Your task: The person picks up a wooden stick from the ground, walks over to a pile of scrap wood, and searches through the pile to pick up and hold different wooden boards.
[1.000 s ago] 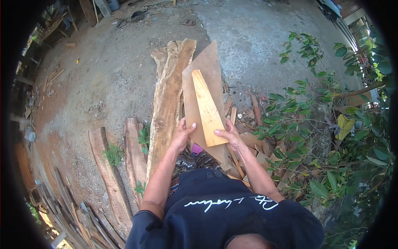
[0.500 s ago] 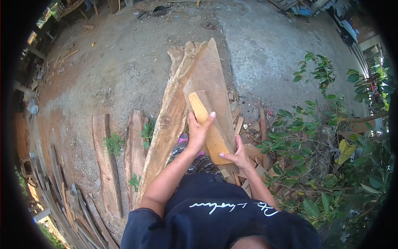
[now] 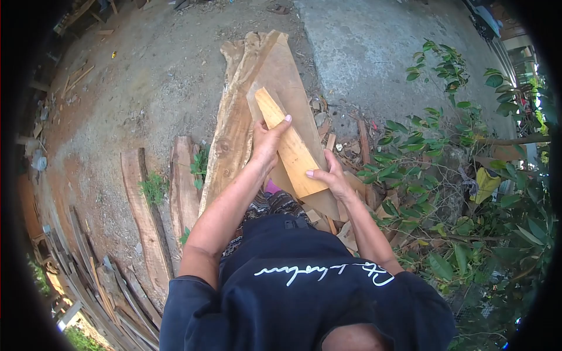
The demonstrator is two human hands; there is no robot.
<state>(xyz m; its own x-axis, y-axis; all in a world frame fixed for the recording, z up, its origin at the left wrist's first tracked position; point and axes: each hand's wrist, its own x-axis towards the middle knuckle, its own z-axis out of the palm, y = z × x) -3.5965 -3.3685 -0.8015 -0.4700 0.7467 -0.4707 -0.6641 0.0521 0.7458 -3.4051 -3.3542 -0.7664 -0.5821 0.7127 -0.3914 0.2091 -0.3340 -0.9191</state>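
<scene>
A short, light yellow wooden block (image 3: 291, 153), narrower at its far end, is held between both hands in front of my body. My left hand (image 3: 269, 140) grips its left edge near the upper part, with the thumb lying across the top face. Around the lower right edge, my right hand (image 3: 332, 176) is closed with its thumb pressed on the face. Beneath the block lies a wide greyish-brown board (image 3: 282, 73). Beside that board on the left runs a long rough-edged plank (image 3: 231, 126) with a knot. The undersides of the fingers are hidden.
Two rough slabs, an outer slab (image 3: 142, 202) and an inner slab (image 3: 183, 175), lie to the left. A pile of long timber strips (image 3: 96, 281) is at lower left. Leafy branches (image 3: 445, 228) reach in from the right, near wood offcuts (image 3: 357, 187).
The block has turned so its broad face shows more toward me, and both hands moved with it. The whole view has shifted, so the boards appear higher and further left.
</scene>
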